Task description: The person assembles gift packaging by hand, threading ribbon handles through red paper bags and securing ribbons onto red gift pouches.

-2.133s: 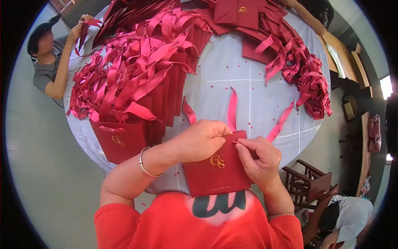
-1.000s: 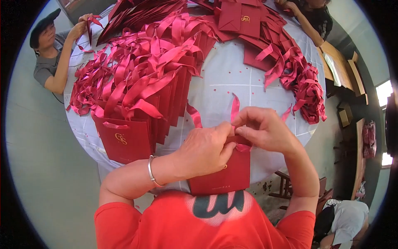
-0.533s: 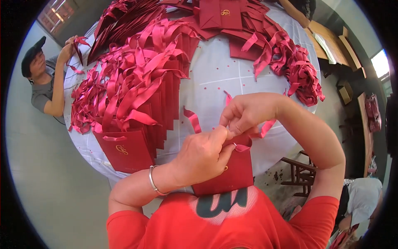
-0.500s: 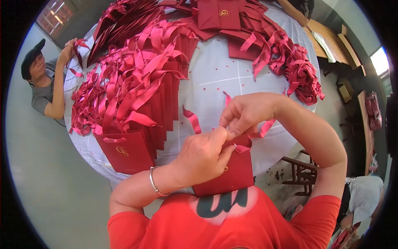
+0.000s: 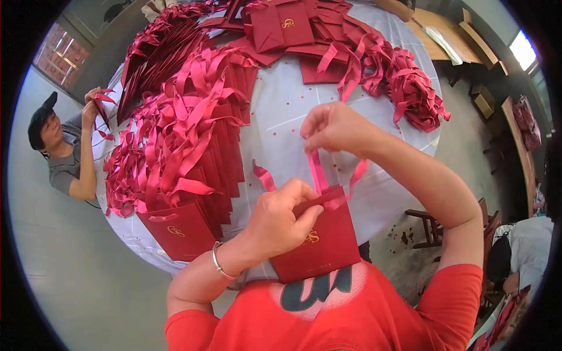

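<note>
At a round table [image 5: 293,117] covered in pale cloth, a row of finished-looking red bags [image 5: 218,146] stands to the person's left, ribbons uppermost. The red paper bag [image 5: 331,243] being worked lies at the near edge, emblem side up, its lower end by the person's shirt [image 5: 316,310]. The step in hand is judged to be fitting a ribbon handle at the bag's top edge; the next move appears to call for a steady edge and an even draw on the strip, without creasing the paper. The left hand [image 5: 280,217] is closed on that top edge, thumb in front and bent fingers behind. The right hand [image 5: 336,130] is raised beyond the bag, its fingertips pressed together on the upper end of a pink ribbon [image 5: 317,171], which runs down behind the edge. A second ribbon [image 5: 356,175], blurred, curves at the bag's right; its attachment cannot be told. A short ribbon [image 5: 264,177] lies loose-ended beyond the left hand.
</note>
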`<state>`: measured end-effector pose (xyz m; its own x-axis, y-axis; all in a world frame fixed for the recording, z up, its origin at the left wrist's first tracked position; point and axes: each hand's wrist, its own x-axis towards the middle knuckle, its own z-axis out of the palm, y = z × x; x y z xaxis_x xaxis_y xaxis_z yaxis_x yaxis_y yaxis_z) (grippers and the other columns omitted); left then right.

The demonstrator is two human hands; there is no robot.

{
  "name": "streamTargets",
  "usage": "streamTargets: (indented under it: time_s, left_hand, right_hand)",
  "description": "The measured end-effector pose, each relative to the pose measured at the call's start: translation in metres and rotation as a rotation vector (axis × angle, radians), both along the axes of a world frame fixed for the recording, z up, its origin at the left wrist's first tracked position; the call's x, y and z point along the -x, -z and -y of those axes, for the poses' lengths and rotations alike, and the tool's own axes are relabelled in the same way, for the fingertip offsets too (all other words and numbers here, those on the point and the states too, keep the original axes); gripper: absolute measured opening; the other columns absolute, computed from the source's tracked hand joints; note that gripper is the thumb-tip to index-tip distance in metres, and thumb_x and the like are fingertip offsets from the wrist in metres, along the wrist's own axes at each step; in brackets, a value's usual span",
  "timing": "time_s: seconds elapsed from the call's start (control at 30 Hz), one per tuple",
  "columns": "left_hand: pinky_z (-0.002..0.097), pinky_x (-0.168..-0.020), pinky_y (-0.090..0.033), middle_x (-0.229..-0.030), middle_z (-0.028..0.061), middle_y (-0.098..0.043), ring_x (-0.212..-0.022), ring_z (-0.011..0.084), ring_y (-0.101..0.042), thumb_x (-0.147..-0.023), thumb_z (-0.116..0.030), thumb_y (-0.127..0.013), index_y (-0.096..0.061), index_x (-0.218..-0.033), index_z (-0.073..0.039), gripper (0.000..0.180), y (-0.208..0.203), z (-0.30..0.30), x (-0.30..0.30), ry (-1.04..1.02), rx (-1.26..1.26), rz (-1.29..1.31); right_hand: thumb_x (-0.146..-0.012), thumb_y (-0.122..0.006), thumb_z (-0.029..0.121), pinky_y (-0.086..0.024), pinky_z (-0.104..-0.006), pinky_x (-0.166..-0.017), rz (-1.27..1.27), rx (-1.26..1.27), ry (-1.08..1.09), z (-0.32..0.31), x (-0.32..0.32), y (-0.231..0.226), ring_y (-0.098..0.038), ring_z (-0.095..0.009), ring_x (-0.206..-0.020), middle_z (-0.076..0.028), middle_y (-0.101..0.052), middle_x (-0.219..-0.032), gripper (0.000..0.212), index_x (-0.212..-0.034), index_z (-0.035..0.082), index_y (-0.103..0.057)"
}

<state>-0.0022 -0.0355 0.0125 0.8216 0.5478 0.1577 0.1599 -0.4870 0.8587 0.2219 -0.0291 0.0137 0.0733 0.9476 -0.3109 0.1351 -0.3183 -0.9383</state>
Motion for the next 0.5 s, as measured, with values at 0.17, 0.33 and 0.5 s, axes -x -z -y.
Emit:
streamTargets:
  time_s: [0.17,0.33,0.5]
  left_hand:
    - [0.0291,-0.059,-0.049,-0.073,0.0113,-0.068,-0.066,0.0148,-0.066,-0.082,-0.004,-0.072,-0.058,-0.093,0.000,0.019,0.008,-0.003,0.002,-0.042,0.012,0.002]
    - [0.0333,-0.061,-0.050,-0.074,0.0133,-0.069,-0.069,0.0234,-0.070,-0.083,-0.008,-0.071,-0.058,-0.093,-0.001,0.018,0.013,-0.009,0.003,-0.061,0.001,-0.102]
    - [0.0379,-0.063,-0.052,-0.076,0.0140,-0.068,-0.072,0.0299,-0.070,-0.084,-0.011,-0.070,-0.059,-0.097,-0.003,0.019,0.016,-0.009,0.001,-0.064,-0.051,-0.179]
  right_hand:
    - [-0.084,-0.074,0.013,-0.049,-0.0248,-0.057,0.159,-0.131,0.042,0.006,0.002,0.007,-0.060,-0.009,-0.061,-0.004,-0.068,-0.083,0.020,-0.095,-0.001,-0.066]
    - [-0.086,-0.071,0.016,-0.045,-0.0240,-0.056,0.475,-0.284,0.141,0.046,-0.008,0.000,-0.058,-0.008,-0.064,-0.003,-0.069,-0.082,0.016,-0.091,0.000,-0.070]
    - [-0.086,-0.068,0.006,-0.048,-0.0252,-0.066,0.286,-0.306,-0.035,0.088,-0.008,0.007,-0.060,-0.008,-0.074,-0.003,-0.068,-0.082,0.008,-0.091,0.000,-0.070]
